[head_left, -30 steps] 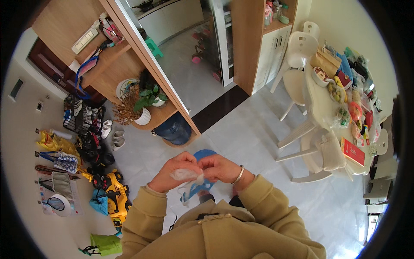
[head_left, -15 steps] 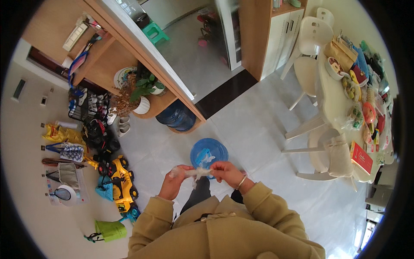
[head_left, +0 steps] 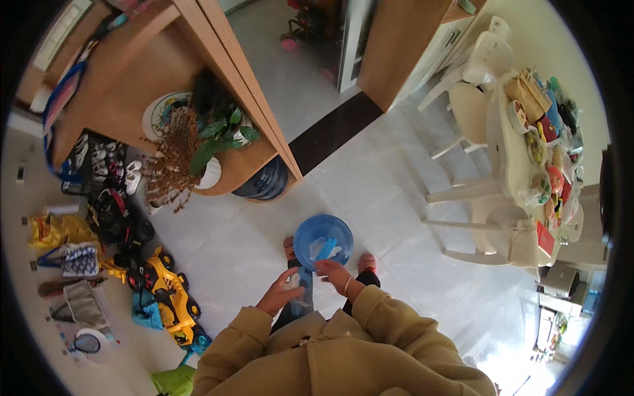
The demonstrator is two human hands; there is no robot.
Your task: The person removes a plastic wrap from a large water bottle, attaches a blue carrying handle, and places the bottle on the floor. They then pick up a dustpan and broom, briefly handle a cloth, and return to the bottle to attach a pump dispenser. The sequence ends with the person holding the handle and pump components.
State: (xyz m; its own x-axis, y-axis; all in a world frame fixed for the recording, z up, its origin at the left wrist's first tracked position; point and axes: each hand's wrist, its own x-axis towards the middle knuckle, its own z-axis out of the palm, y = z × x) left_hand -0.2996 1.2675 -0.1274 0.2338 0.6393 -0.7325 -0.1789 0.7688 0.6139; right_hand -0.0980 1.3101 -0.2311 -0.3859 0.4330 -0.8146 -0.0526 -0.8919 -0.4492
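Observation:
My left hand (head_left: 281, 294) is closed on crumpled clear plastic film (head_left: 294, 282), with a loose translucent part hanging over my leg. My right hand (head_left: 335, 273) is apart from it to the right, at the near rim of a round blue bin (head_left: 298, 228). Its fingers are stretched toward the left with nothing visible in them. Inside the bin lie a crumpled blue wrapper (head_left: 325, 249) and whitish plastic.
My feet in pink slippers (head_left: 368, 264) flank the bin. A plant shelf (head_left: 224, 178) stands ahead left, toy vehicles (head_left: 173, 290) at the left wall. White chairs (head_left: 472, 109) and a loaded table (head_left: 512, 152) are on the right.
My hands have drawn apart and lower; the plastic that was stretched between them is now with my left hand only. The view has shifted, showing both slippers beside the bin.

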